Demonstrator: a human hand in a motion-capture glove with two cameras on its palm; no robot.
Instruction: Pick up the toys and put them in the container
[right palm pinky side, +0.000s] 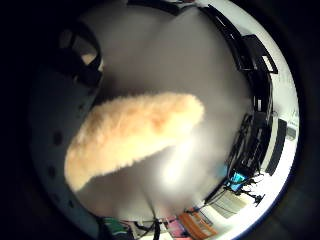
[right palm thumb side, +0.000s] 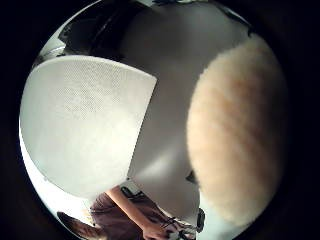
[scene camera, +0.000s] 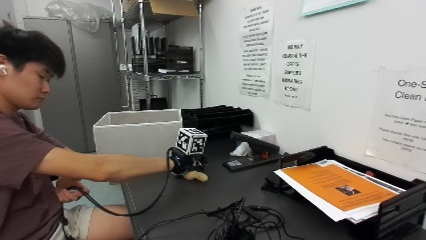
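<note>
Your right hand (scene camera: 186, 163) is out over the dark table (scene camera: 219, 192), close to its near edge, with a tan plush toy (scene camera: 196, 176) showing just below it. From the outside view the toy looks held in your fingers, though I cannot tell whether it hangs clear of the table or touches it. In the little-finger palm view the toy (right palm pinky side: 132, 137) is a long furry shape, curved a little, its long axis running out from the palm and its rounded end pointing over bare tabletop. The white container (scene camera: 138, 131) stands just beyond your hand, at the table's corner, open side up; the thumb-side view shows its pale wall (right palm thumb side: 85, 125) beside the toy (right palm thumb side: 237, 130), a strip of table between them. Trays, papers and cables lie farther along toward the wall.
</note>
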